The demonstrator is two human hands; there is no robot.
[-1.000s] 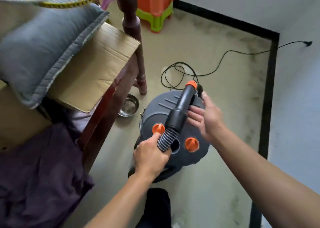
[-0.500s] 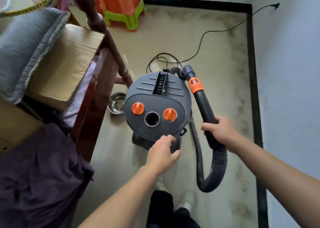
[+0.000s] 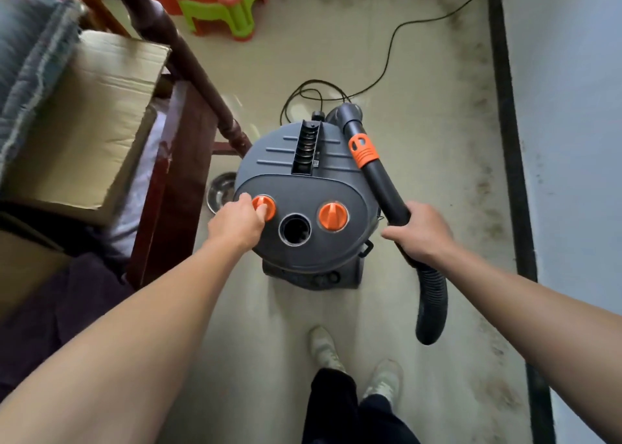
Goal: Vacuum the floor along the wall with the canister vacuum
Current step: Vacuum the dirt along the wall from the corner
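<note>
**A:** What is around you?

**B:** A pale floor (image 3: 420, 147) runs ahead of me. It is stained dark along its right edge, where a black skirting strip (image 3: 508, 140) meets the white wall (image 3: 572, 140). On my left stands a dark wooden frame (image 3: 188, 160), with a cardboard box (image 3: 87, 117) and a grey cushion (image 3: 30, 59) piled beside it.

**A:** And the vacuum?

**B:** The canister vacuum (image 3: 303, 181) stands on the floor just ahead of my shoes (image 3: 323, 346). It is between the wooden frame and the wall, nearer the frame, with its grey lid facing up at me.

**A:** Where is the hose?

**B:** A black tube (image 3: 383, 187) with an orange collar (image 3: 363, 150) slants along the lid's right side. My right hand (image 3: 420, 235) is wrapped round it below the collar, fingers curled tight. Past that hand the ribbed hose (image 3: 432, 302) curves down toward the floor.

**A:** What about your other hand?

**B:** My left hand (image 3: 235, 224) pinches the left orange knob (image 3: 266, 206) on the lid, fingers closed on it. The right orange knob (image 3: 333, 216) sits further across, with an open round port (image 3: 295, 229) between the two.

**A:** Is there anything else?

**B:** An orange and green stool (image 3: 215, 2) is at the far end. A black cord (image 3: 390, 49) loops behind the canister and trails off toward the wall. A metal bowl (image 3: 220, 191) lies on the floor just left of the canister, partly hidden by the lid.
</note>
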